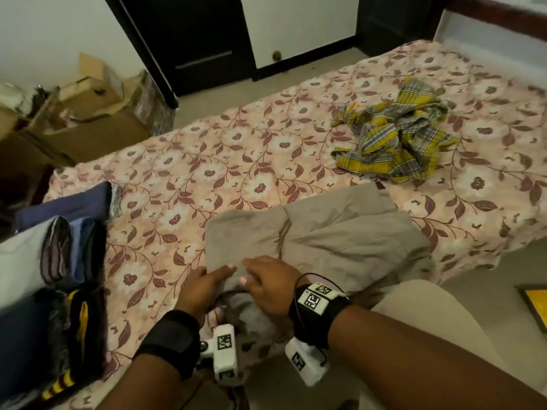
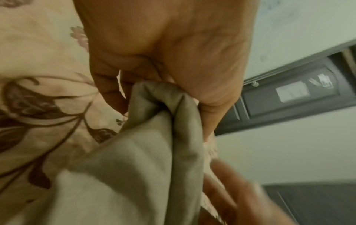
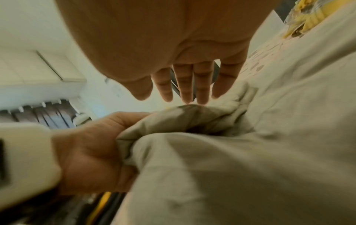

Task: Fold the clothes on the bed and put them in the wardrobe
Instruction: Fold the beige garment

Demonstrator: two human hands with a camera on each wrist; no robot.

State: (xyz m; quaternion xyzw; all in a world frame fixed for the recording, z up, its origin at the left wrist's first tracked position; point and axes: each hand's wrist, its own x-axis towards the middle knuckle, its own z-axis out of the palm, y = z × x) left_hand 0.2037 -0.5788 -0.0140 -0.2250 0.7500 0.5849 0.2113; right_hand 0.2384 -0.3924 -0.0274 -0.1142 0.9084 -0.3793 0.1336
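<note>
A beige garment [image 1: 340, 235] lies partly folded on the floral bed sheet [image 1: 236, 161], close to the near edge. My left hand [image 1: 219, 275] pinches a bunched fold of it at the near edge; in the left wrist view the thumb and curled fingers of that left hand [image 2: 173, 85] clamp the beige cloth [image 2: 134, 167]. My right hand [image 1: 263, 276] lies just beside it, on top of the garment. In the right wrist view the right hand [image 3: 185, 91] has straight fingers, their tips touching the beige fabric [image 3: 231, 167]. A crumpled yellow plaid cloth [image 1: 396, 140] lies farther back on the right.
Stacks of folded clothes [image 1: 59, 261] fill the bed's left end. Cardboard boxes [image 1: 88, 113] stand on the floor beyond it. A dark door [image 1: 189, 39] and a white panel [image 1: 296, 25] line the far wall. Bare floor shows at the right of the bed.
</note>
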